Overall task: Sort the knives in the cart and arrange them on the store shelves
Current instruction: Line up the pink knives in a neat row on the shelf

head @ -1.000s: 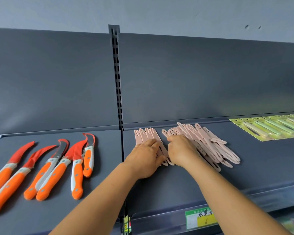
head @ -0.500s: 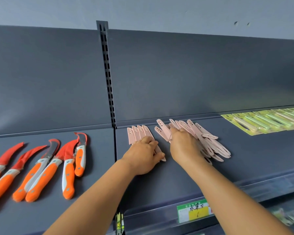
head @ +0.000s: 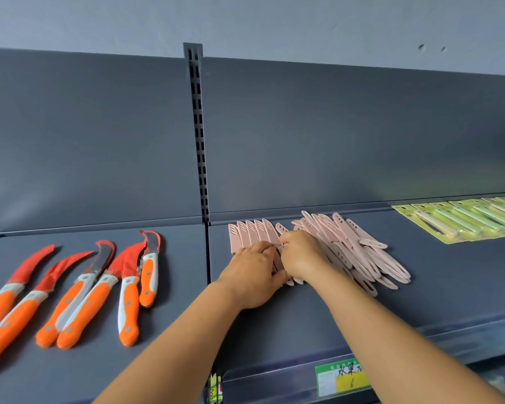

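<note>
The right hand [head: 302, 255] pinches one pink sheathed knife [head: 281, 229], long axis pointing toward the shelf back; left hand [head: 252, 275] lies flat on the neat row [head: 252, 234] just leftward.

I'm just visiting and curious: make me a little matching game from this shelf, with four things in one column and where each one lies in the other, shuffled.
Things:
1. orange-handled knives
2. pink knives
3. green packaged knives
4. price label

Places:
A. far right of the shelf
B. on the shelf's front edge, below the forearms
C. left shelf section
D. middle, under both hands (left hand, right hand)

Pairs: 1-C, 2-D, 3-A, 4-B
</note>
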`<state>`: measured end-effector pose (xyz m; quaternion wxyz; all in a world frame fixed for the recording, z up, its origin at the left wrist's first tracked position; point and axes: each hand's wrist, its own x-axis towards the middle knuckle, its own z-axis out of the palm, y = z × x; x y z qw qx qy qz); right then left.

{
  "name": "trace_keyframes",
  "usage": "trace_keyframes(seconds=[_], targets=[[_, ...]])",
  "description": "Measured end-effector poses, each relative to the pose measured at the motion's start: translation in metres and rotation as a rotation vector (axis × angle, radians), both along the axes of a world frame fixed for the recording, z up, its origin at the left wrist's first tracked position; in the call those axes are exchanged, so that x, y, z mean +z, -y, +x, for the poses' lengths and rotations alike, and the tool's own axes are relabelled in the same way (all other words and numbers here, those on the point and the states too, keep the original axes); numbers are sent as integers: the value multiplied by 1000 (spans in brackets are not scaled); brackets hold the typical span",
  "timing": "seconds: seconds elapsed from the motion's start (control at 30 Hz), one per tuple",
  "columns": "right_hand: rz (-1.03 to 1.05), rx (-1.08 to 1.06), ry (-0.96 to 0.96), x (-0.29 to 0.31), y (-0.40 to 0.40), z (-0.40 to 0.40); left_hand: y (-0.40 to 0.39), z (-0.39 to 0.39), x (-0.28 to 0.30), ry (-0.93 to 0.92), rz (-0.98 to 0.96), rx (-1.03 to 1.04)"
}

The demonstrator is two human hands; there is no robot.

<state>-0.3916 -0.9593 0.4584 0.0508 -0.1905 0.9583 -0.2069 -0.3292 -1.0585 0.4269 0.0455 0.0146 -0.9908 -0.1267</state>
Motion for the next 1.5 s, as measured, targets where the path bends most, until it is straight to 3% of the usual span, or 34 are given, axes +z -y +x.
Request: trace_keyframes(seconds=[0.13,0.33,0.8,1.03,1.17,1.3,1.5], targets=[[48,-10,-59,4,-11,0,-2,-1,2,-21,-30,-23],[294,35,-137,5,-38,4,-13,-7,12,27,-97,-89],[358,144,-254,-1,-32,0,-12,-9,4,22,-66,-52],[434,85,-238,12,-24,4,-11,-11,3,24,-58,-45],[218,-19,-243,12,-20,-4,-10,-11,0,26,-26,-39],[-56,-32,-77,3,-13,-19,-10,-12,1,26,-27,-38],[-41,-92,-12,-6,-9,-25,-9,-12,1,41,-34,-25]])
